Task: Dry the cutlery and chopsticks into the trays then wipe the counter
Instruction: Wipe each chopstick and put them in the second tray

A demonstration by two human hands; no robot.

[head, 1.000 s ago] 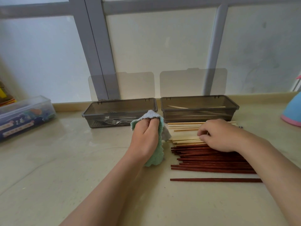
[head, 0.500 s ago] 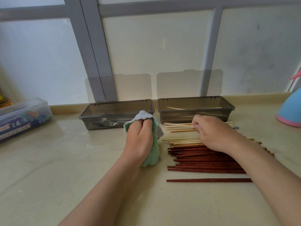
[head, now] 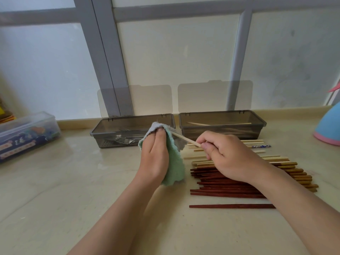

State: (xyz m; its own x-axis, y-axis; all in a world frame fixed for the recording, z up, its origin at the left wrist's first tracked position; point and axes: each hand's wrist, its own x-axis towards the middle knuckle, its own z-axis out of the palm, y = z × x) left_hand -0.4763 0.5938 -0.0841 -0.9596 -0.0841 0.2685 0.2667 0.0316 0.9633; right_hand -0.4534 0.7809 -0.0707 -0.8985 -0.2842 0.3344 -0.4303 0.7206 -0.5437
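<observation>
Centre-left, the smoky grey plastic tray [head: 106,142] holds metal forks [head: 125,139]; the cutlery looks done. The left hand [head: 155,155] has its grip clamped on a green-grey cloth [head: 174,162], which wraps the tip of a pale wooden chopstick [head: 185,139] pinched by the right hand [head: 230,155]. The right grey tray [head: 253,130] holds few. Most pale and dark red chopsticks [head: 230,190] wait on the beige counter [head: 64,190], which I judge is not yet wiped.
</observation>
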